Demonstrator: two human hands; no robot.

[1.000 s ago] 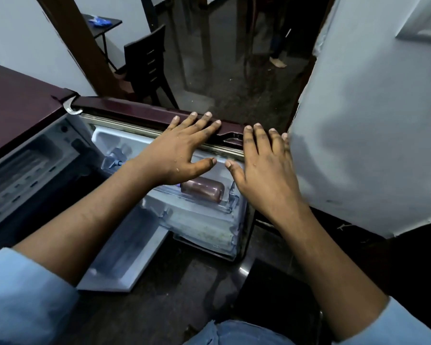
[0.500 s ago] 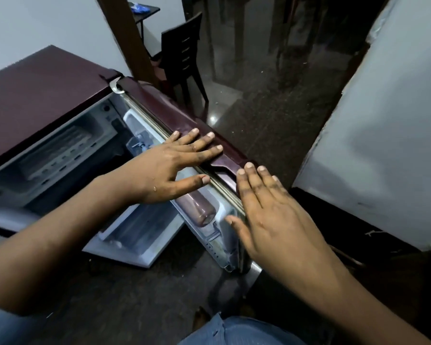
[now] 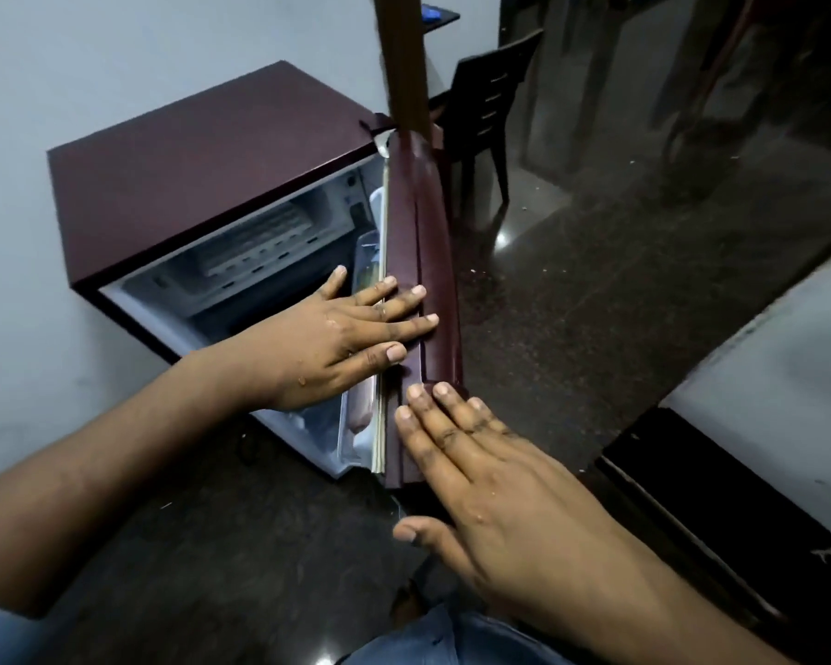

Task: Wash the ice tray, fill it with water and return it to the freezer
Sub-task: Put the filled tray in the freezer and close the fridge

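Fridge first: a squat single-door refrigerator with a glossy maroon metal top and white plastic lining [image 3: 202, 175] stands against the pale wall, its cavity gaping just beyond the left hand; the maroon door [image 3: 421, 290] stands nearly edge-on, swung out between the two hands, with its pale rubber gasket facing the cavity; a clear plastic door shelf [image 3: 363, 261] holding a pinkish bottle [image 3: 361, 410] sits on the inner face, right under the left palm; the white ribbed freezer compartment [image 3: 260, 242] lies up and away from the left fingertips, and what may be the ice tray shows there as pale ridges, though I cannot say for certain; neither hand carries it.

The left hand [image 3: 337, 343] is spread flat, fingers draped over the door's top edge, thumb on the inner side; the right hand [image 3: 480, 477] is also flat and open, fingertips just touching the door's near corner, thumb splayed, gripping nothing; droplets glisten on both.

By my reckoning the door is stiff, moderately heavy and swings easily on its hinge; wet skin will slide on that lacquered face, so the edge or the recessed lip by the right fingertips is the surer purchase; a water-filled tray would want level, two-sided support.
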